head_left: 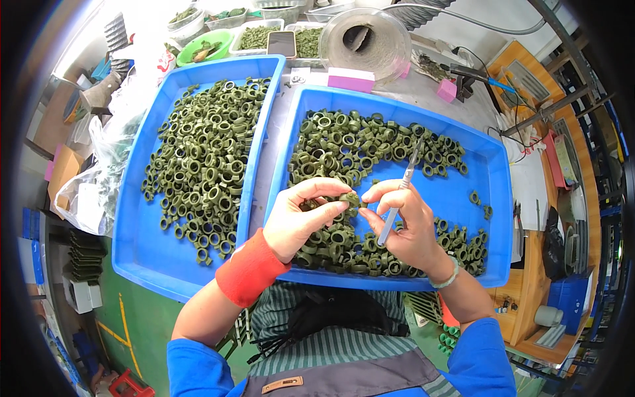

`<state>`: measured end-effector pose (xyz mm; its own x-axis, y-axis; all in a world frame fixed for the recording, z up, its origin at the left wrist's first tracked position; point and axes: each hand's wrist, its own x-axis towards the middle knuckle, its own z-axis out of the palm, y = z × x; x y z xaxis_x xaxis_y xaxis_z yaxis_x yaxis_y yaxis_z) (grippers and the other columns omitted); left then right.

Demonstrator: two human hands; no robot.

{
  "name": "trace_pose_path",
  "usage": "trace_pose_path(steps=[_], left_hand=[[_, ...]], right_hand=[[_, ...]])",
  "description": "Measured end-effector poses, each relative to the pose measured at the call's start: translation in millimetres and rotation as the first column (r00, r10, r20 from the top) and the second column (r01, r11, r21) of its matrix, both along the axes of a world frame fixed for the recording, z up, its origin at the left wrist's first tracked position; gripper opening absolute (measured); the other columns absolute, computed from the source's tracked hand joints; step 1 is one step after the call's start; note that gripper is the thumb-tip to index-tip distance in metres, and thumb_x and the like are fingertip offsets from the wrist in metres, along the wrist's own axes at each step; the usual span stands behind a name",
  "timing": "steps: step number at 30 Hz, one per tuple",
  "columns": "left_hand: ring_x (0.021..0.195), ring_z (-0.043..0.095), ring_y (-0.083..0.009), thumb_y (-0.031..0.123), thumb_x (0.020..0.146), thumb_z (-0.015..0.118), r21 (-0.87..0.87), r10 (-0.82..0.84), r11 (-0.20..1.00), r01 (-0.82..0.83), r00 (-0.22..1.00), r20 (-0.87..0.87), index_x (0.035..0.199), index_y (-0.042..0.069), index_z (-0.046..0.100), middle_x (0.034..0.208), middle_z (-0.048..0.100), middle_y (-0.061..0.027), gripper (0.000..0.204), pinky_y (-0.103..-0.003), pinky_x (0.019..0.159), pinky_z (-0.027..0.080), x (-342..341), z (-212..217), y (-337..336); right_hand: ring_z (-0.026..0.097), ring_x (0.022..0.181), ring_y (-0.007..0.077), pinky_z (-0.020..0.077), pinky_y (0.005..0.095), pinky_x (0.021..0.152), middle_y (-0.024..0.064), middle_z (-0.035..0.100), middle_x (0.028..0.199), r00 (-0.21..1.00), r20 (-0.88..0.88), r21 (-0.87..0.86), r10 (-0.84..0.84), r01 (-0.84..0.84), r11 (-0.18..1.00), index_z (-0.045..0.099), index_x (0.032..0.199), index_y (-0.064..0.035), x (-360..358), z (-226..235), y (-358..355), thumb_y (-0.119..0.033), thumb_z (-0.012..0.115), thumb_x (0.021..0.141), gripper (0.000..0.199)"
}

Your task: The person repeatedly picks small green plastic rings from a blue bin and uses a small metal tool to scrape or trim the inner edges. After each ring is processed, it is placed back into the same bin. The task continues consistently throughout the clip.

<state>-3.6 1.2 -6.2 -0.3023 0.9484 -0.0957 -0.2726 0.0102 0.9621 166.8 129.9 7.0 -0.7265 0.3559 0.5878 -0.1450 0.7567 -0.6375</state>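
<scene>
My left hand (297,215), with a red wristband, pinches a small olive-green ring part (350,198) between thumb and fingertips. Close by on its right is my right hand (413,231), which grips a slim silver craft knife (408,176). The knife slants up between the fingers, its narrow tip pointing away from me. Thumb and index fingertip of the right hand are beside the ring; whether they touch it I cannot tell. Both hands are over the right blue tray (390,281), where loose green rings (331,155) lie in heaps.
To the left, a second blue tray (142,255) holds a large pile of similar rings (205,172). Behind the trays are tubs of small green pieces (256,38), a phone (282,44), a pink block (350,80) and a big cylinder (390,49). A wooden shelf unit (522,291) stands right.
</scene>
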Motion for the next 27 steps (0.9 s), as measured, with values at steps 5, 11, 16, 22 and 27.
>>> trace_pose_path(steps=[5, 11, 16, 22, 27], left_hand=[[0.072, 0.058, -0.0041, 0.004, 0.09, 0.069, -0.011, -0.006, 1.0, 0.007, 0.999, 0.043, 0.115, 0.006, 0.068, 0.103, 0.07, -0.001, 0.025, -0.019, 0.06, 0.043, 0.3, 1.1, 0.7], [0.086, 0.064, -0.0099, -0.001, 0.088, 0.069, 0.138, 0.049, 0.99, -0.007, 0.951, -0.304, 0.109, 0.002, 0.072, 0.105, 0.071, -0.0041, 0.021, -0.024, 0.076, 0.052, 7.5, -10.2, 1.7], [0.089, 0.063, -0.0089, -0.002, 0.087, 0.068, 0.158, 0.07, 0.987, -0.016, 0.937, -0.342, 0.108, 0.002, 0.071, 0.102, 0.071, -0.0032, 0.021, -0.026, 0.081, 0.052, 6.3, -13.9, 2.0], [0.088, 0.063, -0.0092, 0.002, 0.09, 0.066, 0.07, -0.002, 0.997, 0.009, 0.995, -0.098, 0.109, 0.002, 0.068, 0.101, 0.07, -0.0032, 0.02, -0.026, 0.081, 0.053, 4.0, -10.5, 1.8], [0.092, 0.062, -0.0089, 0.002, 0.091, 0.065, 0.041, -0.017, 0.999, 0.021, 0.994, -0.104, 0.107, 0.001, 0.067, 0.101, 0.069, -0.003, 0.016, -0.025, 0.083, 0.051, 4.9, -9.5, 0.0]], right_hand=[[0.066, 0.087, 0.0255, 0.0552, 0.035, 0.071, 0.0116, 0.067, 0.097, 1.0, -0.015, 0.029, 0.017, -0.017, 0.999, 0.051, 0.09, -0.0076, -1.0, -1.4, 2.1, -0.001, 0.081, 0.078, 0.033], [0.064, 0.082, 0.0213, 0.0539, 0.0333, 0.072, 0.0088, 0.061, 0.088, 0.998, 0.057, -0.397, 0.039, -0.013, 0.918, 0.052, 0.092, -0.0048, -2.3, -10.4, 0.2, -0.006, 0.081, 0.081, 0.031], [0.065, 0.084, 0.0227, 0.0541, 0.0338, 0.075, 0.0093, 0.063, 0.091, 0.991, 0.073, -0.373, 0.116, -0.081, 0.924, 0.053, 0.091, -0.0049, -1.3, -11.2, 0.8, -0.003, 0.08, 0.08, 0.029], [0.066, 0.087, 0.024, 0.0537, 0.034, 0.077, 0.0095, 0.063, 0.094, 0.99, 0.058, -0.127, 0.125, -0.117, 0.985, 0.052, 0.092, -0.0055, 0.7, -6.4, 4.0, -0.003, 0.081, 0.077, 0.033], [0.066, 0.086, 0.0237, 0.0538, 0.0336, 0.075, 0.0099, 0.062, 0.093, 0.987, 0.077, -0.12, 0.142, -0.132, 0.984, 0.05, 0.092, -0.0057, -2.5, 0.3, -0.5, -0.012, 0.088, 0.073, 0.043]])
